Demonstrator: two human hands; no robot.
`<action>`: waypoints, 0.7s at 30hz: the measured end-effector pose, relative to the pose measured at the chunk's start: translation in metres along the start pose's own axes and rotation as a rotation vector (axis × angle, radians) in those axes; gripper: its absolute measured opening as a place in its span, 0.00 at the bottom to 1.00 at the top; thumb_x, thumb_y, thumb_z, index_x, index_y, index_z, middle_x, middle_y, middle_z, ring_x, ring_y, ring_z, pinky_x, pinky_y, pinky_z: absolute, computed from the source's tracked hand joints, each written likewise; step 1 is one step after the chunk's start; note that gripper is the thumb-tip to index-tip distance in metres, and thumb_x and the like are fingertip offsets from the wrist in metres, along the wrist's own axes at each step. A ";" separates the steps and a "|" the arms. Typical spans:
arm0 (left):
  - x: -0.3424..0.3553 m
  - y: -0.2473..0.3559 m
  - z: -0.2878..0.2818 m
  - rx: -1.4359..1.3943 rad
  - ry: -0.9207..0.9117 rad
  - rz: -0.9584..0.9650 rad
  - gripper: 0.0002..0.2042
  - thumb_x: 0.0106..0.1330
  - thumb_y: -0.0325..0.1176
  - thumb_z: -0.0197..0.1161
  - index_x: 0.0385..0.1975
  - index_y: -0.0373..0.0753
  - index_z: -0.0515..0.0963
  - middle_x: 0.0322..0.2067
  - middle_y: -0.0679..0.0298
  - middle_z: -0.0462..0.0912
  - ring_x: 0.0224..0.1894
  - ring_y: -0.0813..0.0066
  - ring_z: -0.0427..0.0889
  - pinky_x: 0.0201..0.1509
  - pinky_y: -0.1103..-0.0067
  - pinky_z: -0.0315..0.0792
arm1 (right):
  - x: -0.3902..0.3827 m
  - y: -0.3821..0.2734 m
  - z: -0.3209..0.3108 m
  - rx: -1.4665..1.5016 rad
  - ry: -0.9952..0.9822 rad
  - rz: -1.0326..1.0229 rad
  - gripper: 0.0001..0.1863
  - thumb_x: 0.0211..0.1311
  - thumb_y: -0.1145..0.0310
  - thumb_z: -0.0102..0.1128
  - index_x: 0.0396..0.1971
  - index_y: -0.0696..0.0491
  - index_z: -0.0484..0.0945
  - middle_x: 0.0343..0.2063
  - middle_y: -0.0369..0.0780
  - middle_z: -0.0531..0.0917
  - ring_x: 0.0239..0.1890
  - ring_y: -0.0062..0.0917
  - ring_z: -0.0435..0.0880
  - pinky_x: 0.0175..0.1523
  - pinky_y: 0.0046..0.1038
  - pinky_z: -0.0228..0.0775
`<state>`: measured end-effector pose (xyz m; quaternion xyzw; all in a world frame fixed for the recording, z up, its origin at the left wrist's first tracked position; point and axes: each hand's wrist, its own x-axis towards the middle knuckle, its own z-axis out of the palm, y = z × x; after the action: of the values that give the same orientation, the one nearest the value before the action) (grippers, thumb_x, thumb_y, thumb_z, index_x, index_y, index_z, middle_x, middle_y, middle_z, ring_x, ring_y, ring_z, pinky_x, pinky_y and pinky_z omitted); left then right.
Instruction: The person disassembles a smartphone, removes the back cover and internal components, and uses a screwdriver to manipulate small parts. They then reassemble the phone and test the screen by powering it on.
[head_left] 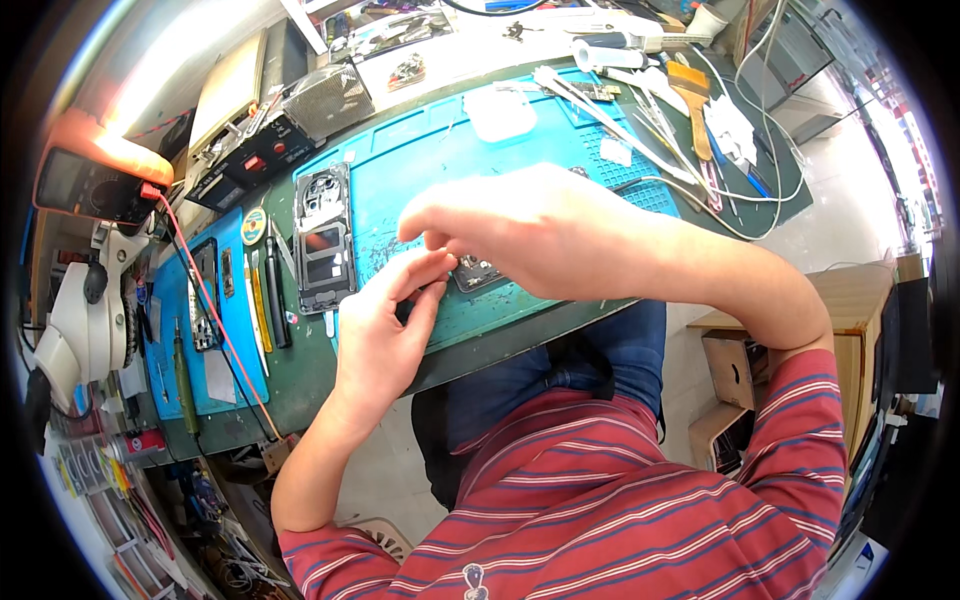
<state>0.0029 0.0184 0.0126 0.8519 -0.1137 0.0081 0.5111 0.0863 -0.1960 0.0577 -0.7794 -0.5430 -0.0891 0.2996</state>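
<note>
a dark device part (pixel 477 274) is laid near the front edge of the blue mat (pixel 420 140), partly hidden by the right hand (pixel 545 235); its long axis cannot be told. the left hand (pixel 385 325) is curled at the part's left edge; whether it is grasped by either hand cannot be told. open mat is seen beyond, toward a whitish tray (pixel 500 114) with unclear contents. at left, an opened phone (pixel 325 265) is pointed lengthwise away.

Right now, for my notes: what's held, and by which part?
Cannot tell: the left hand is at the left edge of a dark device part, partly hidden by the right hand.
</note>
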 end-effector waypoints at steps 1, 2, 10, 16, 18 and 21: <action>0.000 0.000 0.000 -0.012 0.005 0.001 0.14 0.71 0.18 0.62 0.55 0.29 0.78 0.46 0.57 0.90 0.52 0.73 0.88 0.58 0.78 0.78 | 0.001 -0.001 0.000 -0.016 0.000 -0.009 0.23 0.60 0.75 0.64 0.56 0.53 0.73 0.31 0.42 0.87 0.34 0.38 0.90 0.36 0.35 0.82; 0.000 0.000 0.000 -0.025 0.009 0.004 0.14 0.71 0.18 0.63 0.56 0.29 0.78 0.46 0.57 0.90 0.52 0.73 0.88 0.58 0.78 0.78 | 0.002 -0.001 0.000 -0.033 0.000 -0.017 0.24 0.59 0.75 0.64 0.57 0.53 0.73 0.33 0.43 0.87 0.35 0.39 0.90 0.36 0.35 0.82; 0.038 -0.007 -0.021 0.209 0.085 0.078 0.11 0.70 0.25 0.66 0.51 0.34 0.82 0.40 0.55 0.90 0.42 0.69 0.91 0.45 0.76 0.82 | -0.003 -0.006 0.010 -0.008 0.102 0.146 0.28 0.64 0.68 0.66 0.65 0.51 0.73 0.34 0.41 0.87 0.36 0.35 0.89 0.36 0.33 0.81; 0.105 -0.044 -0.016 0.459 0.073 0.165 0.09 0.67 0.33 0.65 0.42 0.36 0.82 0.36 0.53 0.87 0.43 0.57 0.87 0.50 0.66 0.79 | 0.000 -0.008 0.006 -0.036 0.140 0.125 0.32 0.65 0.68 0.68 0.68 0.52 0.70 0.39 0.43 0.88 0.38 0.38 0.89 0.41 0.36 0.82; 0.113 -0.044 -0.012 0.476 0.063 0.174 0.08 0.65 0.32 0.65 0.40 0.36 0.83 0.36 0.54 0.87 0.44 0.56 0.87 0.51 0.66 0.78 | 0.001 -0.005 0.013 0.021 0.174 0.116 0.33 0.65 0.68 0.68 0.69 0.53 0.69 0.37 0.42 0.88 0.36 0.37 0.89 0.40 0.36 0.83; 0.118 -0.038 -0.007 0.455 0.055 0.175 0.06 0.63 0.30 0.65 0.38 0.38 0.83 0.35 0.56 0.87 0.43 0.56 0.86 0.50 0.69 0.77 | -0.003 -0.008 -0.001 -0.041 -0.004 0.180 0.35 0.66 0.73 0.66 0.73 0.53 0.65 0.39 0.43 0.88 0.38 0.39 0.89 0.42 0.35 0.82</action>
<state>0.1262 0.0197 -0.0018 0.9315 -0.1682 0.1010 0.3062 0.0784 -0.1972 0.0598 -0.8311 -0.4696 -0.0717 0.2892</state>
